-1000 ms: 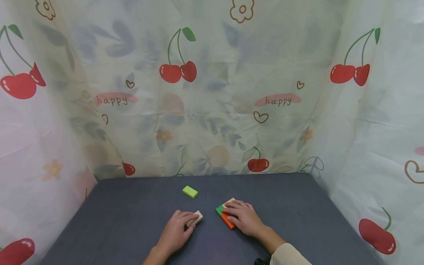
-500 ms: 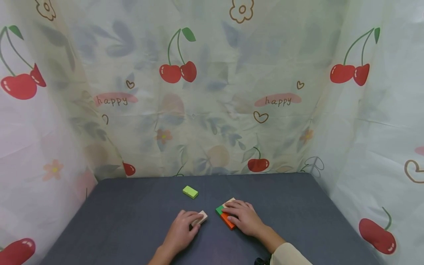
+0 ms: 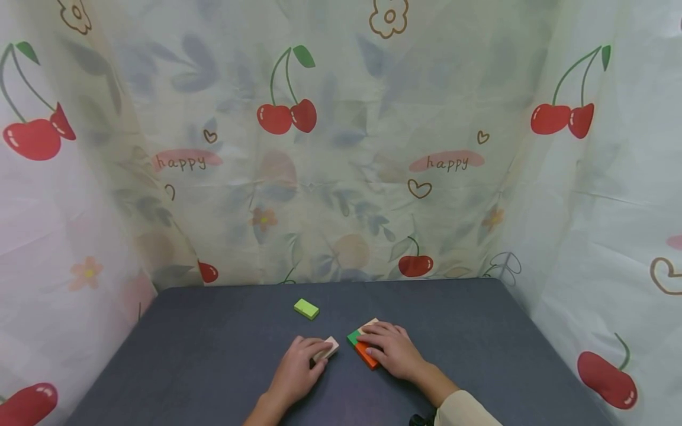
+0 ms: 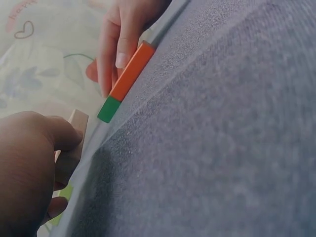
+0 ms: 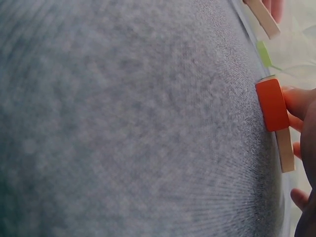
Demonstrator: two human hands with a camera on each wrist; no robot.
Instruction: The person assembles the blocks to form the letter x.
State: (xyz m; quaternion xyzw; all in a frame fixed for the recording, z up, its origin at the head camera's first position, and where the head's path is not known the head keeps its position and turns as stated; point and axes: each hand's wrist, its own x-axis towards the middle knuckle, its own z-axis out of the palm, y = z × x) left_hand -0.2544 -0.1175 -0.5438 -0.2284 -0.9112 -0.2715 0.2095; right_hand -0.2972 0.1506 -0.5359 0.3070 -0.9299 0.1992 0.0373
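My left hand [image 3: 295, 370] pinches a small pale wooden block [image 3: 331, 345] between thumb and fingers, left of the other blocks. In the left wrist view this pale block [image 4: 78, 128] appears apart from the group. My right hand [image 3: 395, 354] rests with extended fingers on a joined group: an orange block [image 3: 364, 353], a green block [image 3: 352, 338] and a pale wooden strip [image 3: 371, 322] along the far side. Its fingers cover part of the group. From the right wrist, the thumb touches the orange block [image 5: 272, 104], with the pale strip [image 5: 285, 150] beside it.
A lime-green block [image 3: 306, 308] lies farther back, left of the group. Dark grey cloth covers the table [image 3: 213, 343]. A printed curtain [image 3: 341, 148] with cherries encloses the back and both sides. A small black object [image 3: 421, 420] shows by the right sleeve [image 3: 463, 408].
My left hand has moved to the right with the pale wooden block, closing much of the gap to the group. The right hand and the blocks under it have stayed in place.
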